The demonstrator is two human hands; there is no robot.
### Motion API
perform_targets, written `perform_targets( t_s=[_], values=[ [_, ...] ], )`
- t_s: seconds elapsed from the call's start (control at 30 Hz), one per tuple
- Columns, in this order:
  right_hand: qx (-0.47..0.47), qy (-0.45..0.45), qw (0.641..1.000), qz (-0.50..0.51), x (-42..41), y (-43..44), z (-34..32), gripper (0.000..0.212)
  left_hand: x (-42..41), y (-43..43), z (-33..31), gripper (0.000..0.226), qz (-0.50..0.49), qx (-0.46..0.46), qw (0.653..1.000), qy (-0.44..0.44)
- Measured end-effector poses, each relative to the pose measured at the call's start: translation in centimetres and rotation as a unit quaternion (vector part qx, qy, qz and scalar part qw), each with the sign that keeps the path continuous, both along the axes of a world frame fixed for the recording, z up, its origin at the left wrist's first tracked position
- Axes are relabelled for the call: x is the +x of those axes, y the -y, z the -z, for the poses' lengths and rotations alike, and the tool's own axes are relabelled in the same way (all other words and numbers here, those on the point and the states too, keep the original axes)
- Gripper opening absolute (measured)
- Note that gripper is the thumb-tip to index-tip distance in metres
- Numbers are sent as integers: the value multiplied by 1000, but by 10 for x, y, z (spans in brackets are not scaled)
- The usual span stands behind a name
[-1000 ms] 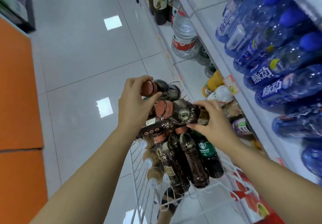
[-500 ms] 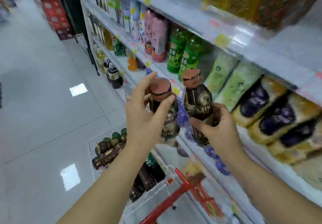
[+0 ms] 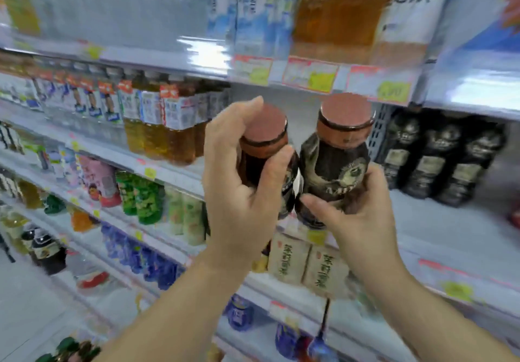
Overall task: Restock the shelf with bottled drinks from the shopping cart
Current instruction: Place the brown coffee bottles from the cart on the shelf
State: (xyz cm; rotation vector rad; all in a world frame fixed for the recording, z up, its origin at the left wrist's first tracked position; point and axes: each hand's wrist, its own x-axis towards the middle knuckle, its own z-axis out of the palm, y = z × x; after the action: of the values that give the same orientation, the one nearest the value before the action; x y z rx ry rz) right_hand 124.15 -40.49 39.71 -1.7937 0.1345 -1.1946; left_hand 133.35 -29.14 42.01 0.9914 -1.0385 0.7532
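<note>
Your left hand [image 3: 239,192] grips one dark bottle [image 3: 267,161] around its shoulder, thumb up beside the copper-coloured cap. Your right hand [image 3: 363,215] wraps the lower body of a second dark bottle [image 3: 334,170]. Both bottles stand upright, touching or nearly touching each other, raised in front of the open gap on the shelf [image 3: 439,221].

That gap lies just left of the row of matching dark bottles [image 3: 439,161], so it looks like the right home for these two. Set the right-hand bottle in first, close beside the row, label facing out as the others do. Then bring the left one in next to it.

Keep the caps clear of the price rail [image 3: 309,76] of the shelf above; they sit close under it. Lower each base flat onto the shelf before you let go, since these tall bottles would likely tip into their neighbours. The view is blurred, so the labels cannot be read.
</note>
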Motion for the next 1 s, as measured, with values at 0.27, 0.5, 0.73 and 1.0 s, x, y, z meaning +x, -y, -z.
perform_targets(
  t_s=[0.27,0.5,0.73,1.0],
  values=[
    [-81,22,986,145,-95,63,-6,63,-66,93,-6,30,100,-10,995,8],
    [-61,-31,965,254,-121,112,6,60,-85,142,-3,25,151,-29,986,-66],
    [-5,-47,942,333,-111,147,10,60,-81,176,-1,26,205,-20,948,-244],
    [37,-68,934,348,-89,171,2,62,-51,226,-26,31,300,14,870,-391]
  ],
)
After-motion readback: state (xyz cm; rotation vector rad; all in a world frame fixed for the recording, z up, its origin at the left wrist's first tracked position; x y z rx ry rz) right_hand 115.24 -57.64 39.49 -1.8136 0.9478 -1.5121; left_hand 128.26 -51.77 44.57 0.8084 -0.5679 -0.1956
